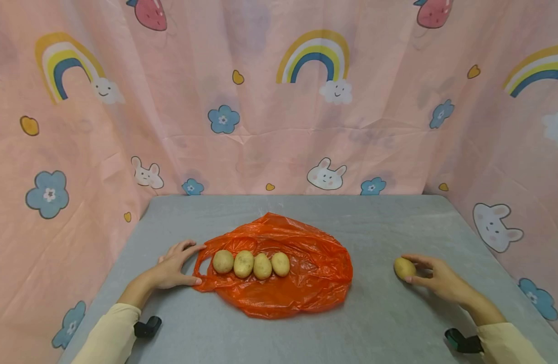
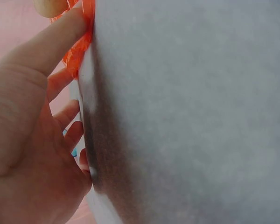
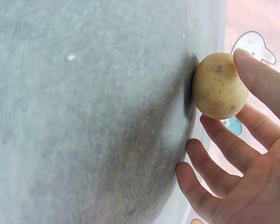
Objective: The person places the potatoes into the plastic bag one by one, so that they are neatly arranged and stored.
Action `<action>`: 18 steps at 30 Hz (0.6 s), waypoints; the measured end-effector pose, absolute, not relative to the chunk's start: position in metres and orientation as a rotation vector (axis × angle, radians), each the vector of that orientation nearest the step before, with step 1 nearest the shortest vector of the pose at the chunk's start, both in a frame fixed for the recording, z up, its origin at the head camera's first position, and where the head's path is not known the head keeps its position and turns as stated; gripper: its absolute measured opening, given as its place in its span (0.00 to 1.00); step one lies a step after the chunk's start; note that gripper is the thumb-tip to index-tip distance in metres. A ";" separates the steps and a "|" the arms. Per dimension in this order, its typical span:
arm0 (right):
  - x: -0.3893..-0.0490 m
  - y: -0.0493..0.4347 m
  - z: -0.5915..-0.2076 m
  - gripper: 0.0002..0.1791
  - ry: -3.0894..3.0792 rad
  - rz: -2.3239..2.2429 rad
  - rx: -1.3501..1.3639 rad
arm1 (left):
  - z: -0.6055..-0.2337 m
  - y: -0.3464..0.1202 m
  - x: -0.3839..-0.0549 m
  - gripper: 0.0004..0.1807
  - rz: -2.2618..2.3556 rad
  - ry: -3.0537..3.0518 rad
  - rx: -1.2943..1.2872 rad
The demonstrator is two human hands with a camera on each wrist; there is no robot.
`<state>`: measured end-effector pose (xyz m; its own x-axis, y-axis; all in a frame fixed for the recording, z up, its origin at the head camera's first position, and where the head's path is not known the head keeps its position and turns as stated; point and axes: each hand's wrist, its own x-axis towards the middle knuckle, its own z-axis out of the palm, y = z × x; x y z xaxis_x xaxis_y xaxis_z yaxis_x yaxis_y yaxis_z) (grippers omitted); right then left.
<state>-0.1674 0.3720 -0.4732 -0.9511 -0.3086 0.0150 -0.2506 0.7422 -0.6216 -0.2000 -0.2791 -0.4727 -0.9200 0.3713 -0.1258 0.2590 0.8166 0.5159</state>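
Observation:
An orange plastic bag (image 1: 306, 288) lies spread flat on the grey table, its handle end toward the left. Several potatoes (image 1: 244, 264) sit in a row on top of it. At the handle end, my left hand (image 1: 173, 267) is spread, thumb and index finger touching the bag's edge. The left wrist view shows the thumb against the orange film (image 2: 77, 51), the other fingers apart from it. Off to the right of the bag, my right hand (image 1: 442, 280) holds a single potato (image 3: 219, 86) between thumb and fingers, low at the tabletop.
The grey table (image 1: 379, 222) extends around the bag on all sides. Behind it and at both sides hangs a pink patterned curtain (image 1: 269, 146). A black wrist device (image 1: 147, 327) is on the left wrist, another black device (image 1: 463, 342) on the right.

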 end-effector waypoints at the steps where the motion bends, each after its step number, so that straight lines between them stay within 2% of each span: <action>1: -0.167 0.372 -0.474 0.31 2.844 -1.011 -0.472 | -0.473 -0.280 -0.200 0.49 0.743 2.781 0.487; 6: -0.169 0.372 -0.476 0.34 2.856 -1.005 -0.474 | -0.474 -0.281 -0.200 0.49 0.756 2.777 0.490; 18: -0.170 0.366 -0.470 0.32 2.857 -0.990 -0.422 | -0.475 -0.281 -0.201 0.50 0.748 2.780 0.488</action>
<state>-0.1704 0.3665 -0.4697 -0.9580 -0.2866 0.0067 -0.2293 0.7519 -0.6181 -0.2008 -0.2806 -0.4752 -0.9204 0.3706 -0.1247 0.2581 0.8154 0.5183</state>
